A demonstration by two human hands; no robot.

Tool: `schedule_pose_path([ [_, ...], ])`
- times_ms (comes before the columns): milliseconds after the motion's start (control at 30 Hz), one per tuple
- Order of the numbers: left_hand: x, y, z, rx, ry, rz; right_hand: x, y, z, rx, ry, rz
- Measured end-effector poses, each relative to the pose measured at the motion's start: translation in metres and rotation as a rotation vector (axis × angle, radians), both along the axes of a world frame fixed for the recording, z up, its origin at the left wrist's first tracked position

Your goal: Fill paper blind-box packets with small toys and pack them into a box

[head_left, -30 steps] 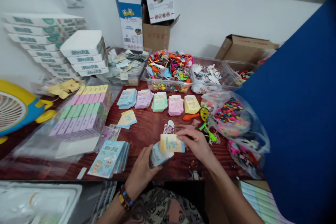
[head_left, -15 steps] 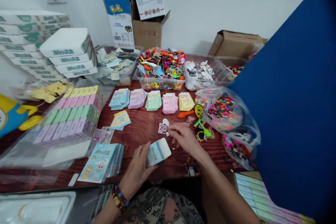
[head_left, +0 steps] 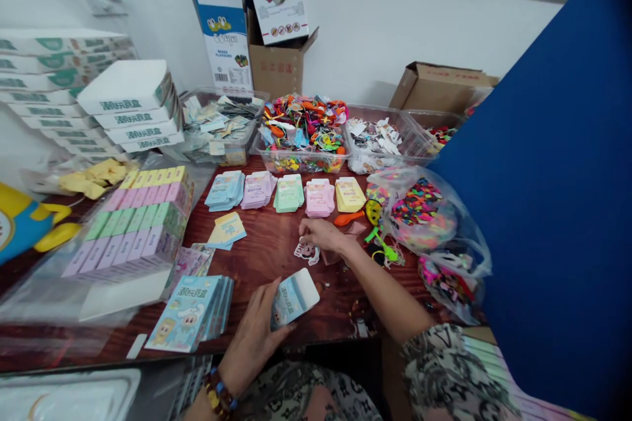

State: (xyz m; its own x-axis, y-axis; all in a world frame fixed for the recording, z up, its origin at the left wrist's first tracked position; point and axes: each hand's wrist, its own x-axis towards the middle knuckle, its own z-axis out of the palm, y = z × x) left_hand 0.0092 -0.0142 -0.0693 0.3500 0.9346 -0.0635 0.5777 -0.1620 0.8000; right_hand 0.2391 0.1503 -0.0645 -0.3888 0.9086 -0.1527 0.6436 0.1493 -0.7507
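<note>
My left hand (head_left: 257, 319) is closed around a small light-blue printed box (head_left: 288, 301), tilted, its white end flap pointing up and right. Just beyond it, my right hand (head_left: 323, 237) has its fingertips pinched at the upper edge of a cartoon sticker (head_left: 309, 252), low over the table. Whether the sticker is lifted clear of the wood I cannot tell. A pinkish flat piece (head_left: 356, 229) and an orange balloon (head_left: 348, 218) lie right of that hand. Left of my left hand stands a row of larger blue packs (head_left: 190, 312).
Piles of flat coloured cartons (head_left: 302, 193) line the table's middle. Behind them are clear tubs of small toys (head_left: 303, 125) and stickers (head_left: 378, 135). Bagged trinkets (head_left: 424, 210) sit at right by a blue panel (head_left: 543, 177). Wrapped pastel boxes (head_left: 133, 217) stand left.
My right hand has moved left and away from me, over the sticker, which now sits slightly lower and turned. My left hand still holds the box, shifted slightly left and down. The view tilted a little.
</note>
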Motion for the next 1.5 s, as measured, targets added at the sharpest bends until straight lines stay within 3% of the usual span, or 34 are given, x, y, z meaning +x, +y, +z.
schedule_pose_path([
  [267, 0.004, 0.007, -0.005, 0.070, -0.010, 0.073, 0.018, -0.019, -0.002, 0.047, 0.476, -0.364],
  [467, 0.006, 0.020, 0.001, 0.092, 0.070, 0.154, 0.013, -0.079, 0.021, 0.087, 0.667, -0.576],
  [567, 0.013, 0.023, 0.001, 0.090, 0.079, 0.153, 0.003, -0.110, 0.024, 0.144, 0.659, -0.657],
  [733, 0.021, 0.026, -0.005, 0.126, 0.095, 0.133, -0.005, -0.133, 0.022, 0.206, 0.452, -0.600],
  [933, 0.020, 0.025, -0.001, 0.150, 0.128, 0.043, -0.007, -0.138, 0.032, 0.263, 0.231, -0.534],
  [1033, 0.020, 0.023, -0.002, 0.189, 0.139, 0.039, -0.011, -0.136, 0.029, 0.317, 0.139, -0.485],
  [1267, 0.021, 0.025, -0.007, 0.272, 0.199, -0.006, -0.017, -0.121, 0.015, 0.212, 0.097, -0.406],
  [1500, 0.027, 0.039, -0.020, 0.292, 0.135, -0.026, -0.001, -0.133, 0.012, 0.310, 0.249, -0.311],
])
